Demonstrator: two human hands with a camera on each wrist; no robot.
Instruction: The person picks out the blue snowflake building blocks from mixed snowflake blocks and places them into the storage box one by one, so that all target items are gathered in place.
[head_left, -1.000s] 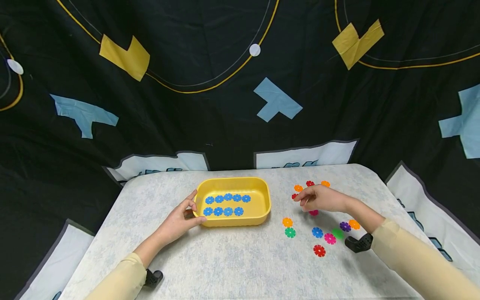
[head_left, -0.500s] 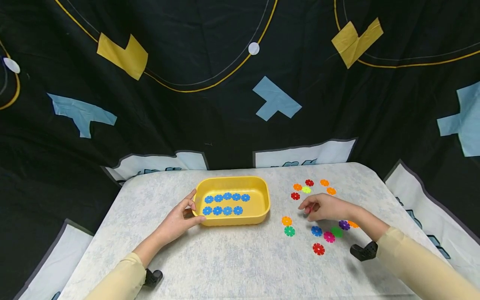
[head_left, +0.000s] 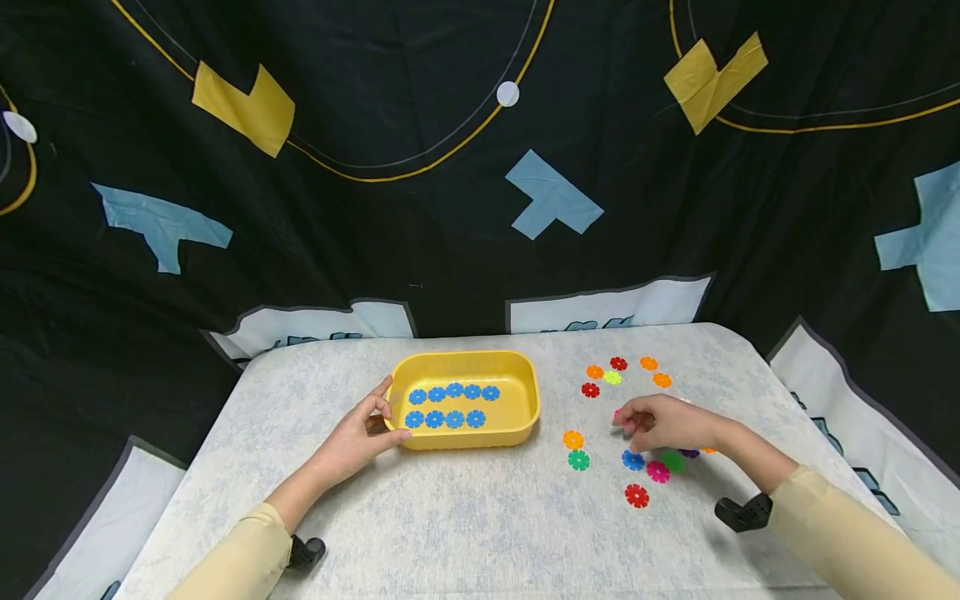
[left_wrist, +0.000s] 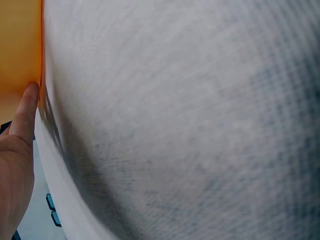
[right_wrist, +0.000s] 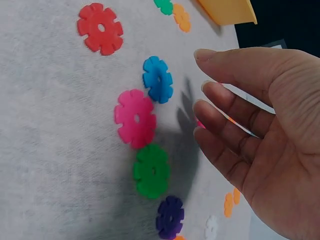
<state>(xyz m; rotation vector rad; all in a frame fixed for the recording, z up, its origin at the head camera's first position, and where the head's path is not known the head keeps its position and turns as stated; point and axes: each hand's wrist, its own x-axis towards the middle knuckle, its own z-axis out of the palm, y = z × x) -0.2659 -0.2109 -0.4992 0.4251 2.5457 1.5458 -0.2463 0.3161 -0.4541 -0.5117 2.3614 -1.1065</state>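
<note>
A yellow tray (head_left: 468, 440) stands left of the table's middle, with several blue flower-shaped discs (head_left: 435, 419) lying in two rows inside. My left hand (head_left: 352, 442) grips its left end, fingers at the rim and thumb on the front wall; the thumb (left_wrist: 26, 112) touches the orange-looking wall in the left wrist view. Above the loose discs on the right, my right hand (head_left: 671, 423) hovers with fingers loosely bent, holding nothing. Closest below it is a blue disc (right_wrist: 162, 90), apart from the fingertips. Beside that lie a pink disc (right_wrist: 131, 107) and a green one (right_wrist: 145, 182).
Red, orange and yellow-green discs (head_left: 612, 378) lie farther back on the right. Between tray and right hand are an orange disc (head_left: 573, 440) and a green disc (head_left: 578, 460). A red disc (head_left: 637, 496) lies nearest the front. A black curtain (head_left: 420, 250) hangs behind the table.
My right hand has moved from the far discs toward the front and slightly right, nearing the blue disc. The left hand and tray have stayed in place.
</note>
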